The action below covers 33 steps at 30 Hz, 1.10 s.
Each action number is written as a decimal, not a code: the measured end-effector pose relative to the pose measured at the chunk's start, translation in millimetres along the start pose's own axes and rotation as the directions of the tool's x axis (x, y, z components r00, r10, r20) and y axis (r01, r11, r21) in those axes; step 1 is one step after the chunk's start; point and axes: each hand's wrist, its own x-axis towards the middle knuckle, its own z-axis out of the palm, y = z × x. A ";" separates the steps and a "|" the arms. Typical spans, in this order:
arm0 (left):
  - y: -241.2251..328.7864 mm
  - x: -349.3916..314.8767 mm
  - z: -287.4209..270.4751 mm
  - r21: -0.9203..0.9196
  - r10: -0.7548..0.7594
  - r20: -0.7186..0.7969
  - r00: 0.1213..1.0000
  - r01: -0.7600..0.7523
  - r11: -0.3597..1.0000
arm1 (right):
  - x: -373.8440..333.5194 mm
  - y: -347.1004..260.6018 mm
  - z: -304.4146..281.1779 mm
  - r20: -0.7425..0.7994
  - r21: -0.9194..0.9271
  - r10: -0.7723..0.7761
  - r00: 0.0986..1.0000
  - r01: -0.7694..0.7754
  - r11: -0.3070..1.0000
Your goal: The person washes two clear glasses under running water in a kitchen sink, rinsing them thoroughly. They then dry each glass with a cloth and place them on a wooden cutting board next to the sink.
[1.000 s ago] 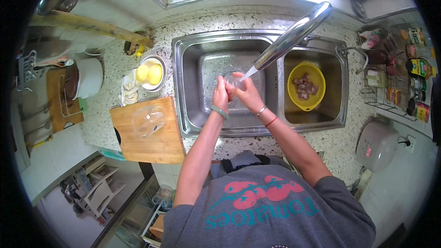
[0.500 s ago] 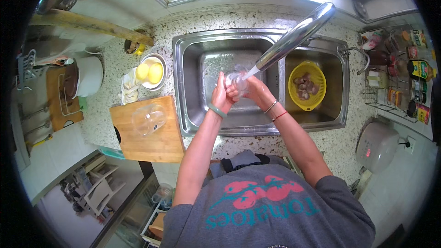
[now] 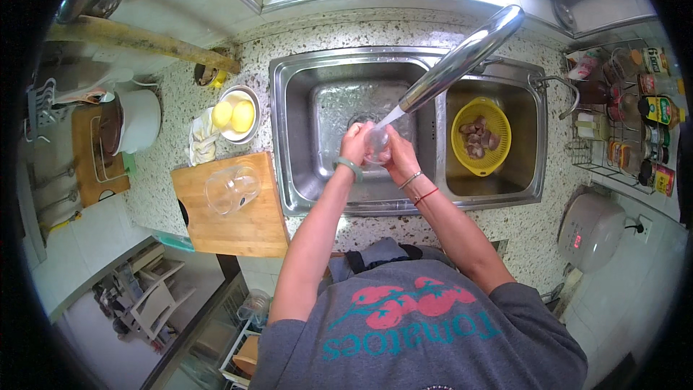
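Note:
Over the left basin of the steel sink (image 3: 289,79), my left hand (image 3: 353,146) and my right hand (image 3: 401,153) are closed around a clear see-through cup (image 3: 376,146). Water runs into it from the chrome faucet (image 3: 462,61), whose spout ends just above. A green bangle is on my left wrist; a silver bangle and a red string are on my right. In the right basin, a yellow colander (image 3: 458,148) holds several purplish-brown chunks (image 3: 478,137). Some of my fingers are hidden behind the cup.
A wooden cutting board (image 3: 231,235) left of the sink bears a clear jar-like vessel (image 3: 232,191) on its side. Behind it stand a white bowl (image 3: 255,112) with yellow round pieces and a crumpled cloth (image 3: 202,141). Bottles fill a wire rack (image 3: 613,162) at right.
Both hands have drawn slightly closer to me with the cup. The cup has turned, and its mouth now faces up under the stream.

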 end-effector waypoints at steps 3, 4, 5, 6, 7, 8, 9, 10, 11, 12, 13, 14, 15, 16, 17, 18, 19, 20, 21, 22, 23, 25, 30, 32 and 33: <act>1.4 8.6 -7.5 0.055 0.009 -0.029 1.000 -0.008 0.998 | 11.9 6.2 3.9 -0.057 -0.085 0.000 0.998 -0.005 0.996; -4.0 10.9 -2.8 0.017 0.111 -0.085 0.990 -0.110 0.994 | 13.3 9.3 5.2 -0.096 -0.098 -0.021 0.995 0.011 0.995; -6.3 12.7 -1.4 -0.016 0.213 -0.150 0.965 -0.218 0.976 | 19.1 12.3 6.3 -0.133 -0.029 -0.020 0.991 0.017 0.999; -0.9 8.0 1.7 0.233 0.222 -0.168 0.960 -0.180 0.956 | 29.2 14.6 5.0 -0.174 0.045 -0.019 0.984 0.027 0.999; -2.2 -0.7 14.7 0.358 0.436 -0.210 0.875 -0.346 0.867 | 40.1 16.0 4.0 -0.215 0.118 -0.014 0.977 0.040 0.992; -6.4 -15.7 36.0 0.485 0.627 -0.220 0.747 -0.474 0.735 | 49.8 14.6 9.9 -0.253 0.135 -0.093 0.963 0.130 0.982; -8.2 -28.3 47.3 0.605 0.789 -0.197 0.582 -0.561 0.564 | 54.9 11.8 10.9 -0.253 0.029 -0.109 0.961 0.120 0.992; -8.3 -36.8 47.7 0.632 0.797 -0.182 0.576 -0.552 0.544 | 58.4 8.2 9.7 -0.252 -0.078 -0.127 0.959 0.110 0.991; -9.1 -44.4 49.3 0.655 0.803 -0.171 0.571 -0.543 0.525 | 59.0 5.6 8.3 -0.250 -0.190 -0.146 0.957 0.100 0.977; -8.1 -48.8 50.9 0.676 0.809 -0.159 0.566 -0.535 0.506 | 60.1 8.3 11.4 -0.232 -0.087 -0.124 0.965 0.106 0.991; -4.4 -50.0 49.2 0.683 0.792 -0.124 0.598 -0.528 0.505 | 57.7 8.7 9.5 -0.233 -0.046 -0.101 0.967 0.093 0.995; 2.5 -50.4 42.2 0.693 0.774 -0.100 0.625 -0.515 0.505 | 51.5 8.3 12.8 -0.223 -0.008 -0.072 0.972 0.072 0.997; 7.9 -49.4 37.0 0.703 0.755 -0.075 0.651 -0.503 0.503 | 45.7 7.2 16.5 -0.212 0.029 -0.044 0.976 0.052 0.998; 11.7 -46.5 35.2 0.714 0.782 -0.072 0.619 -0.516 0.474 | 42.1 5.0 16.2 -0.178 -0.032 -0.053 0.983 0.048 0.998; 17.4 -47.9 36.3 0.694 0.793 -0.078 0.604 -0.538 0.478 | 37.5 1.6 12.8 -0.149 -0.089 -0.061 0.987 0.048 0.995; 23.2 -49.9 37.7 0.673 0.804 -0.084 0.589 -0.561 0.481 | 34.6 -0.6 11.4 -0.120 -0.145 -0.068 0.991 0.050 0.988; 27.8 -51.7 39.0 0.652 0.814 -0.089 0.574 -0.584 0.483 | 33.6 -1.0 12.8 -0.124 -0.199 -0.118 0.985 0.092 0.976; 30.4 -52.0 38.6 0.674 0.823 -0.045 0.566 -0.591 0.443 | 31.6 -4.0 15.9 -0.127 -0.253 -0.172 0.977 0.136 0.958; 33.1 -52.1 36.4 0.694 0.830 0.000 0.558 -0.597 0.402 | 30.4 -5.9 17.4 -0.128 -0.306 -0.226 0.966 0.178 0.935; 34.6 -51.4 36.0 0.711 0.834 0.046 0.550 -0.604 0.359 | 31.0 -4.6 15.4 -0.139 -0.326 -0.278 0.951 0.221 0.919; 34.4 -49.8 37.5 0.663 0.816 0.002 0.579 -0.611 0.432 | 31.1 -2.4 15.4 -0.142 -0.346 -0.328 0.934 0.263 0.900; 30.2 -42.4 40.9 0.551 0.766 -0.076 0.638 -0.613 0.566 | 31.2 0.8 14.0 -0.138 -0.380 -0.390 0.911 0.314 0.870; 21.3 -20.7 28.7 -0.183 0.104 -0.137 0.985 -0.128 0.975 | 19.4 -0.4 27.5 -0.180 -0.149 -0.329 0.927 0.305 0.941; 29.9 -14.9 10.7 -0.371 -0.038 0.119 0.992 0.080 0.925 | 13.3 -7.4 25.7 -0.114 -0.055 -0.227 0.967 0.222 0.974; 26.5 -11.3 7.9 -0.391 -0.013 0.124 0.992 0.061 0.919 | 10.8 -9.9 27.0 -0.073 -0.012 -0.173 0.982 0.173 0.985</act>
